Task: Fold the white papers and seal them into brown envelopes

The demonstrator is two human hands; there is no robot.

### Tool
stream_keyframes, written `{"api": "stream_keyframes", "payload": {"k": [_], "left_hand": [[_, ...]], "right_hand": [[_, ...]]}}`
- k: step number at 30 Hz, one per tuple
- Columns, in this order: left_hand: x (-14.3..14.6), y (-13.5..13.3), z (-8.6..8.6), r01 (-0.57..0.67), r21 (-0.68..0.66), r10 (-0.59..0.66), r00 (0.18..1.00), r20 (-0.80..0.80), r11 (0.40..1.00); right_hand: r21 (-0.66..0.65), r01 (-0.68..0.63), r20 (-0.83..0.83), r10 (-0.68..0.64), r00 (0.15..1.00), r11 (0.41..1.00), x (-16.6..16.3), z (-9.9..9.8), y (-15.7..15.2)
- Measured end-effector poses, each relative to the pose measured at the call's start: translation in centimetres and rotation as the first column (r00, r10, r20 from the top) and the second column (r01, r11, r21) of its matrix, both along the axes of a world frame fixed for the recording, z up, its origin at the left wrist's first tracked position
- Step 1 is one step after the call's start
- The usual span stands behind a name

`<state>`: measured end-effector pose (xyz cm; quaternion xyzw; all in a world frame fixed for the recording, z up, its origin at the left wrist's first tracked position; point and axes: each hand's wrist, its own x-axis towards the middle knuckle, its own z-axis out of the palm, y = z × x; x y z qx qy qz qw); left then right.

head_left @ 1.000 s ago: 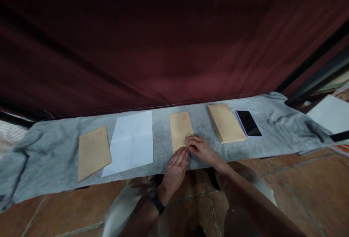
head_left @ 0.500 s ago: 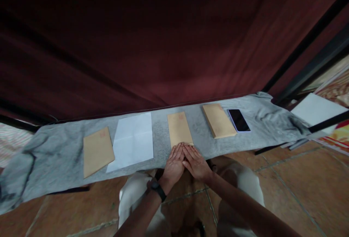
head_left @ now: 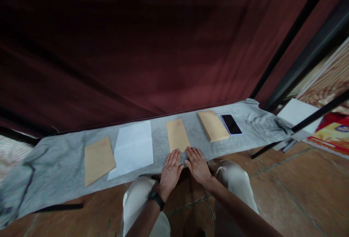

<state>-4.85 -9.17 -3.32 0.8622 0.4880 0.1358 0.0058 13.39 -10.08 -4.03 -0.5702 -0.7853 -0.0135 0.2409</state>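
Envelope [head_left: 177, 134], probably light and creasable, suits side-edge holding; hands [head_left: 171, 169] lie flat, apart, at its near end.

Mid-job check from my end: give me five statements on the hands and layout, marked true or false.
1. The left hand and right hand are palm down at the middle envelope's near end. True.
2. The wristband is worn on the right. False: it is on the left.
3. The left envelope overlaps the sheet. True.
4. The phone lies on top of the stack. False: it lies on the cloth, right of the stack.
5. The sheet is crumpled into a ball. False: it lies spread out.
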Motion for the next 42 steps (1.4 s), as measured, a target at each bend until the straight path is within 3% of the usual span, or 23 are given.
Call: {"api": "stream_keyframes", "payload": {"k": [7, 14, 21, 31, 42], "left_hand": [[0.9, 0.2, -0.6, -0.05, 0.03, 0.049, 0.999, 0.014, 0.998], [0.7, 0.0, -0.9, -0.038, 0.054, 0.037, 0.999, 0.014, 0.998], [1.0, -0.5, -0.5, -0.101, 0.035, 0.102, 0.995, -0.013, 0.994], [1.8, -0.5, -0.5, -0.134, 0.019, 0.135, 0.989, -0.067, 0.991], [1.8, -1.0, -0.5, -0.157, 0.024, 0.158, 0.987, -0.021, 0.987]], "right_hand": [[0.007, -0.087, -0.017, 0.087, 0.996, 0.996, -1.5, -0.3, 0.5], [0.021, 0.024, -0.013, -0.024, 1.0, 0.999, -2.4, -0.8, 0.5], [0.04, 0.074, 0.023, -0.075, 0.997, 0.996, -1.2, -0.6, 0.1], [0.019, -0.064, -0.021, 0.065, 0.998, 0.998, -2.5, -0.4, 0.7], [0.018, 0.07, 0.027, -0.071, 0.997, 0.997, -1.3, -1.1, 0.2]]}}
